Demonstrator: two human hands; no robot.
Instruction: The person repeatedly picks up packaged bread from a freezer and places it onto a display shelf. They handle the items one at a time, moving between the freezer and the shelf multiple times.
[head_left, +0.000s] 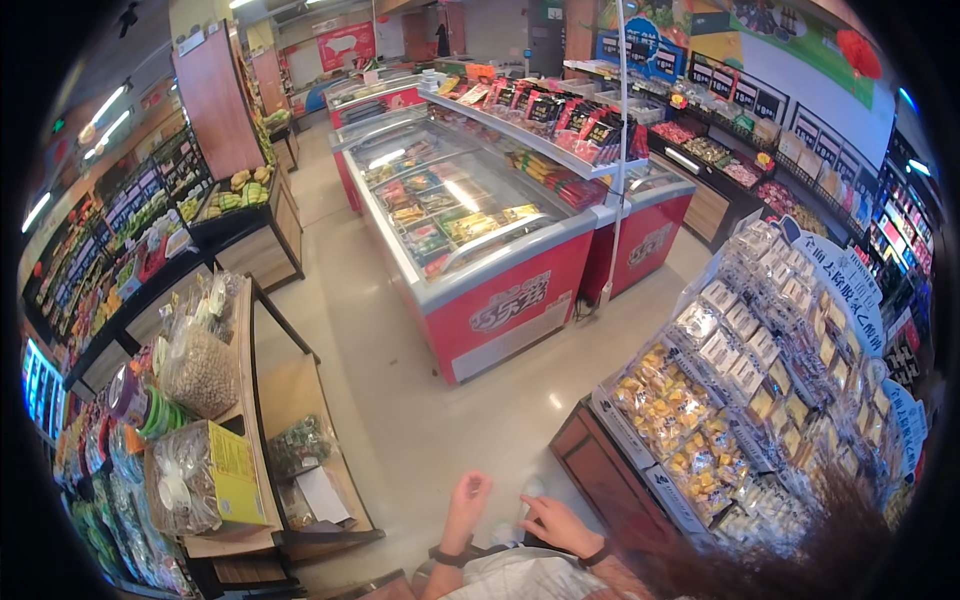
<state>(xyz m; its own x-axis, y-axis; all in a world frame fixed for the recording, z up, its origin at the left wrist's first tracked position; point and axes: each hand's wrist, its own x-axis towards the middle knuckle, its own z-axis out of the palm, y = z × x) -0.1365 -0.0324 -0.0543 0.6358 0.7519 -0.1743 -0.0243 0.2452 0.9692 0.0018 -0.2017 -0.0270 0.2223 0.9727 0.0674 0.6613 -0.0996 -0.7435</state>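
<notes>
Low in the picture, my left hand is raised in front of my body with its fingers loosely curled, and I see nothing in it. My right hand is beside it, a short gap away, its fingers apart and pointing left, also with nothing held. Each wrist wears a dark band. Below them are my pale top and, partly hidden, my shoes. The brown base of a bread display is nearest my right hand. A wooden shelf stand is to the left, apart from my left hand.
Packaged breads fill the sloped display at right. Ahead is a red chest freezer with a glass top, beside a pole. At left are a carton and a bag of peanuts. Pale floor runs between. Dark hair crosses the lower right.
</notes>
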